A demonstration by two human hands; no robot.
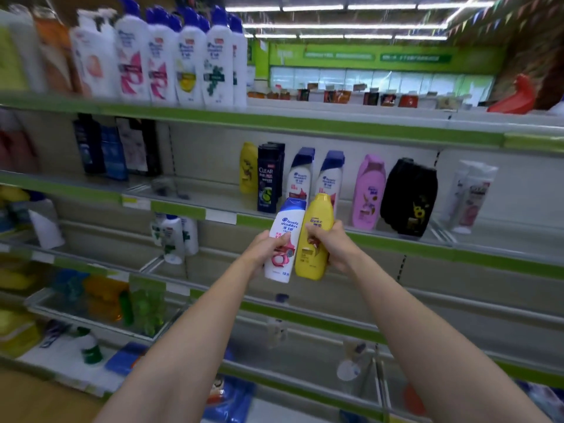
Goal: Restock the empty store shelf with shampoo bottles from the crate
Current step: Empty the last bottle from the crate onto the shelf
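A supermarket aisle ran off to the right under strip lights, and green-edged shelving filled the view; the middle shelf (pixel 195 193) carried a short row of bottles on its right part, among them a dark bottle (pixel 268 181), two white blue-capped bottles (pixel 300 175) and a pink bottle (pixel 367 190), while its left stretch stood bare. Both arms reached up towards that shelf; the left hand (pixel 262 250) had its grip closed round the waist of a white shampoo bottle (pixel 283 239) with a blue cap, and the right hand (pixel 332 245) had its grip closed round a yellow shampoo bottle (pixel 314 236); the two bottles touched side by side, upright with a slight lean, just in front of the shelf edge and below the standing row. The crate was not in view. Such bottles looked like stiff, smooth plastic, probably full and so of moderate weight; glossy labels could slip in a loose hold, so a grasp at the narrow middle, as here, seemed soundest; a flat base should let each stand steadily once set down squarely.
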